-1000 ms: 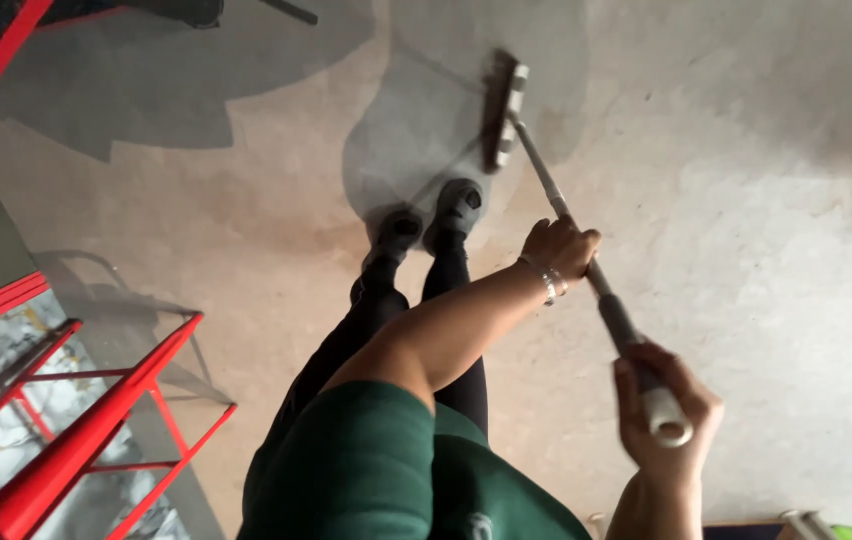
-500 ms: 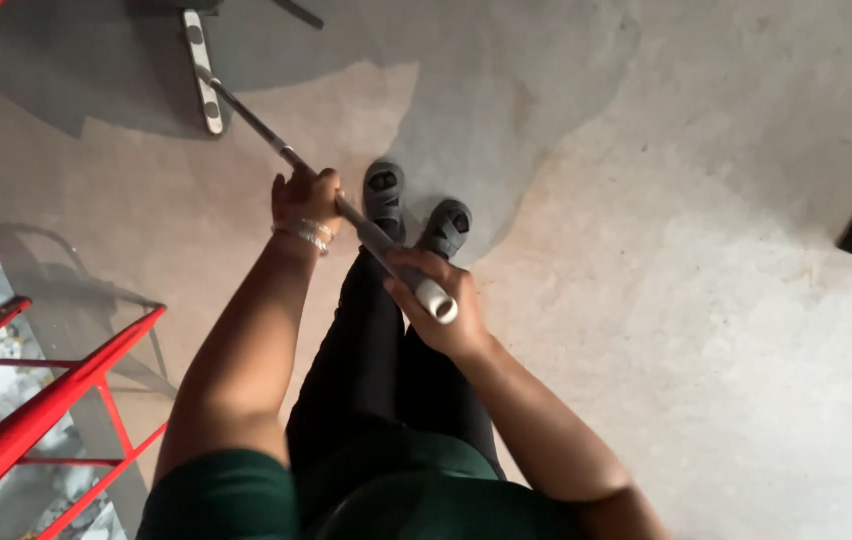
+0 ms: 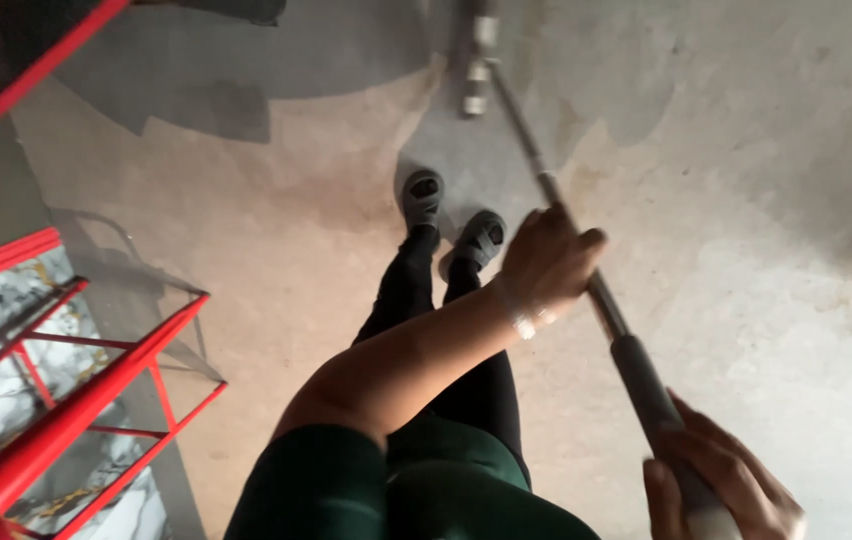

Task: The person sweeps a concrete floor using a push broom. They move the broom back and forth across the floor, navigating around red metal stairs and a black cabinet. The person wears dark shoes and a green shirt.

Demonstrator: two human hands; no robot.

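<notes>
Both hands, left hand (image 3: 546, 262) and right hand (image 3: 721, 480), grip long grey metal-handled mop (image 3: 586, 270); grey concrete floor (image 3: 766, 250) part wet, rest dry.

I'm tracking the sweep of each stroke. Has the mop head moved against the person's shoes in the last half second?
Yes. The mop head, which was left of the shoes, now lies ahead of them, slightly right, on the concrete floor.
</notes>
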